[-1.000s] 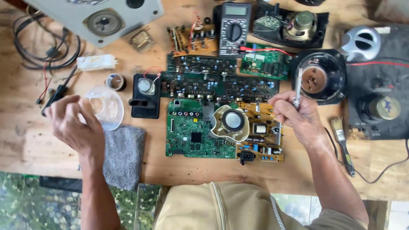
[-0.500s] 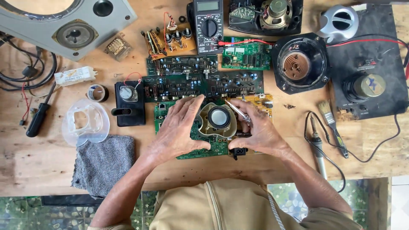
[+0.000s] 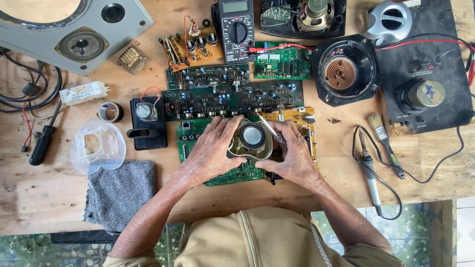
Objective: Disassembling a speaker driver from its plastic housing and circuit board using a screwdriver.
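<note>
The small speaker [image 3: 252, 138] now sits between my two hands, on top of the green circuit board [image 3: 217, 148] near the middle of the worktop [image 3: 297, 188]. A second ago my hands were far apart, the left one by the clear plastic cover [image 3: 96, 146] and the right one beside the big black speaker [image 3: 344, 71]; now both have come together on this one part. My left hand [image 3: 210, 151] has its fingers closed around the left rim of the speaker. My right hand [image 3: 294, 155] grips the right rim and also holds a thin metal tool [image 3: 269, 129], I think tweezers. So I judge the work passes from fetching to fine handling of the speaker.

For labels: a white oblong packet with red print [image 3: 84, 92] lies far left, near a small roll of tape [image 3: 110, 111]. The black plate [image 3: 430, 74] at far right carries a small white label I cannot read.
</note>
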